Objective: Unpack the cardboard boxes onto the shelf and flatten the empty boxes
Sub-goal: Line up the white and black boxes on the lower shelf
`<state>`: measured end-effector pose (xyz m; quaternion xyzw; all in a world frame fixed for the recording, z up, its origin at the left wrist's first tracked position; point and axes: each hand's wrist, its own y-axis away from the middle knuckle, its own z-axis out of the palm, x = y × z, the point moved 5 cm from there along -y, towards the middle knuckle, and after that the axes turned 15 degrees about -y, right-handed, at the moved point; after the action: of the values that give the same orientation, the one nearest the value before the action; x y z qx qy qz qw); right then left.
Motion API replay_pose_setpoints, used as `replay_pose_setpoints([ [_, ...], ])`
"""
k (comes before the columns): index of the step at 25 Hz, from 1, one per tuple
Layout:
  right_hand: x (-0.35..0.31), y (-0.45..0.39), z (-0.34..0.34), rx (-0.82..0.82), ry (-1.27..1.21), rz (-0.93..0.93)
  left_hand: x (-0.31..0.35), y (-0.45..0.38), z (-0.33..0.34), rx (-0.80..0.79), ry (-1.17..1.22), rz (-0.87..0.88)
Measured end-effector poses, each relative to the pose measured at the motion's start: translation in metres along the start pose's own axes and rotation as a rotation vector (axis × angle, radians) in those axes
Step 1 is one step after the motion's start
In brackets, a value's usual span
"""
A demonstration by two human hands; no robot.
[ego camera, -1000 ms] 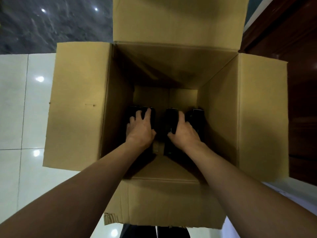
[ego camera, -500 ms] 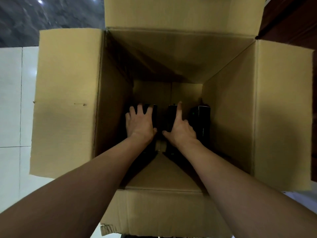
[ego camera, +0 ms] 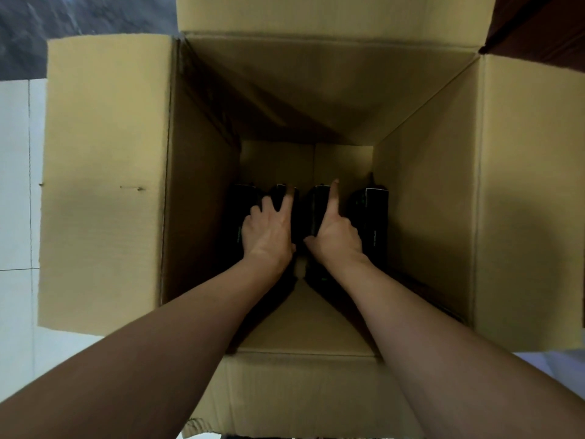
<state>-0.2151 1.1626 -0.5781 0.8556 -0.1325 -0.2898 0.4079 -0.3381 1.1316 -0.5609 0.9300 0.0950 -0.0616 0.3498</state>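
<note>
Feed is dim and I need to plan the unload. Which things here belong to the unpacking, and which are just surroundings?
Job:
- open cardboard box
- black packages at its bottom
- left hand on the left packages
- right hand on the right ones

Surroundings:
- white tiled floor
- dark marble strip
- dark wooden panel

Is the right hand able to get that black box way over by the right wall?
Probably yes. The right hand is already deep in the cardboard box, on the neighbouring black box, and the rightmost black box stands just beside it, top uncovered.
</note>
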Motion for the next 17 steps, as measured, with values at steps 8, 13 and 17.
replay_pose_setpoints([
  [8, -0.006, 0.013, -0.038, 0.125, -0.009, -0.066, -0.004, 0.004, 0.003, -0.029, 0.254, -0.049],
  [13, -0.007, 0.043, -0.060, 0.213, -0.029, -0.146, -0.017, 0.022, -0.030, 0.138, 0.355, -0.054],
  [17, -0.014, 0.080, -0.078, 0.291, -0.045, -0.219, -0.027, 0.055, -0.057, 0.293, 0.495, -0.087],
])
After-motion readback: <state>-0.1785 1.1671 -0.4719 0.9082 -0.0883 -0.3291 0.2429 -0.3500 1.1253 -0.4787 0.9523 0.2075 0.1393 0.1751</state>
